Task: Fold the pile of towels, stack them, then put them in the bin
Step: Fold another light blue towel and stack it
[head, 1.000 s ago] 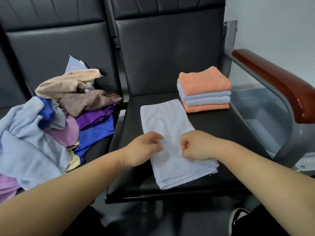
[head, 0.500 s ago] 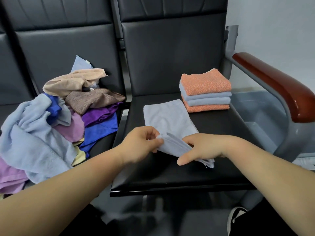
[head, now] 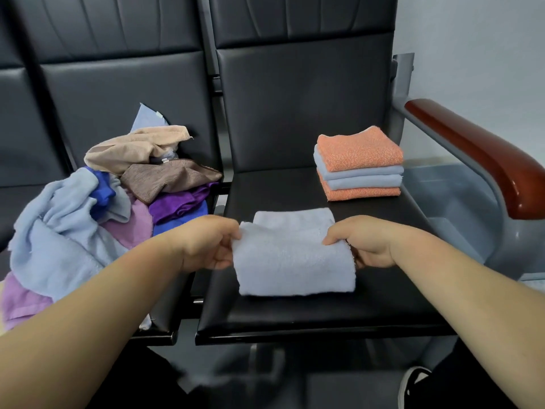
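Well, the bin [head: 448,202] is half hidden behind the armrest [head: 472,160], and most fingers vanish under cloth. Left hand [head: 206,246] and right hand [head: 368,243] pinch opposite side edges of the folded blue towel [head: 295,267], which lies between them on the seat [head: 295,317], well short of the stack [head: 359,163].

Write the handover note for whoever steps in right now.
Hands: the left hand and right hand each pinch a side edge of the light blue towel, which lies folded over on the right seat.
Done: a folded stack of orange and light blue towels sits at that seat's back right.
Left: finish this towel and add it to the stack. Fold the loose pile on the left seat. Put everything in the grey bin right of the seat.
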A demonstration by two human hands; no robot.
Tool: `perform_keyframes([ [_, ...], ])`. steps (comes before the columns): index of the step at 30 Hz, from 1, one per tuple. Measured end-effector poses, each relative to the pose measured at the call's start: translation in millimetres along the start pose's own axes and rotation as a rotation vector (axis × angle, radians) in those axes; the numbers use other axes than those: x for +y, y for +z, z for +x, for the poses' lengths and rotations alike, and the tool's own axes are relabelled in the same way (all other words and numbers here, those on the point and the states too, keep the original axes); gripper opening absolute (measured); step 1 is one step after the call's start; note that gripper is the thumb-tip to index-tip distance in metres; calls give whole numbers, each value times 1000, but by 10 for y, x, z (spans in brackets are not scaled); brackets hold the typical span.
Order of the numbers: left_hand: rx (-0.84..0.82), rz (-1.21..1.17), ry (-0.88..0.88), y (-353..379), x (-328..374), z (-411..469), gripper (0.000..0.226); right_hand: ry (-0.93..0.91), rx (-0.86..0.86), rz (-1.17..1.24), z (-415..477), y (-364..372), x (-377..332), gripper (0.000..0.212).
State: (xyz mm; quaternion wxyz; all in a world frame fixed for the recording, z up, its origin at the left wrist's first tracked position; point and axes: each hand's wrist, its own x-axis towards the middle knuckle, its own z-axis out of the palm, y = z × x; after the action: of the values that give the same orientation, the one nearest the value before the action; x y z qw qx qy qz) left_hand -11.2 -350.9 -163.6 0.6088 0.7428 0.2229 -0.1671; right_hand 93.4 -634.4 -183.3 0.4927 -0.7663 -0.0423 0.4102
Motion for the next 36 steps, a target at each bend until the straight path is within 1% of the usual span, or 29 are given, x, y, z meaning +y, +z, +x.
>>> perform_keyframes([
  [2,41,7,-37,-28,-24,78,12,-7,41,18,39,2,-41,27],
  [4,114,-8,-4,-38,-23,196,9,-39,130,17,92,19,-91,14],
  [5,149,-17,18,-39,-5,266,7,-63,186,-8,147,18,-117,11],
  [6,181,-25,45,-32,11,328,7,-94,248,-56,181,21,-138,13],
  [7,205,-38,71,-33,31,419,12,-129,309,-98,251,18,-161,18],
  [9,251,-55,107,9,57,552,19,-194,414,-111,352,23,-184,30],
  [10,275,-50,120,36,67,624,17,-217,449,-111,412,18,-190,30],
  [12,334,-2,131,90,64,797,13,-242,506,-151,536,-1,-175,23],
  [14,420,170,159,122,15,993,12,-247,565,-252,660,-19,-136,26],
  [16,502,438,211,155,-50,1122,13,-236,621,-383,775,-46,-75,18],
  [17,533,541,227,180,-80,1165,15,-216,644,-436,807,-59,-54,17],
  [18,558,611,234,185,-99,1158,16,-187,658,-501,806,-61,-55,21],
  [20,552,711,195,201,-94,1175,23,-47,614,-633,805,-96,-69,37],
  [22,471,804,113,197,-61,1128,31,84,510,-699,720,-79,-129,46],
  [23,422,812,79,199,-54,1113,31,111,465,-696,689,-57,-151,47],
  [25,351,727,42,213,-65,1099,25,105,403,-717,663,30,-149,47],
  [26,344,648,43,227,-72,1093,22,71,387,-739,661,79,-142,44],
  [28,350,442,72,251,-76,1090,15,-33,368,-739,692,149,-112,28],
  [29,345,329,97,267,-52,1092,14,-77,378,-687,695,145,-104,26],
  [31,327,119,165,274,-2,1044,13,-139,408,-509,684,124,-103,30],
  [32,328,62,208,281,36,1021,15,-176,430,-424,669,96,-106,36],
  [34,365,33,297,299,139,963,17,-252,480,-349,625,17,-156,51],
  [35,389,40,345,317,244,929,16,-287,517,-332,598,-61,-213,52],
  [36,413,40,386,346,339,905,15,-312,554,-322,565,-136,-268,48],
])
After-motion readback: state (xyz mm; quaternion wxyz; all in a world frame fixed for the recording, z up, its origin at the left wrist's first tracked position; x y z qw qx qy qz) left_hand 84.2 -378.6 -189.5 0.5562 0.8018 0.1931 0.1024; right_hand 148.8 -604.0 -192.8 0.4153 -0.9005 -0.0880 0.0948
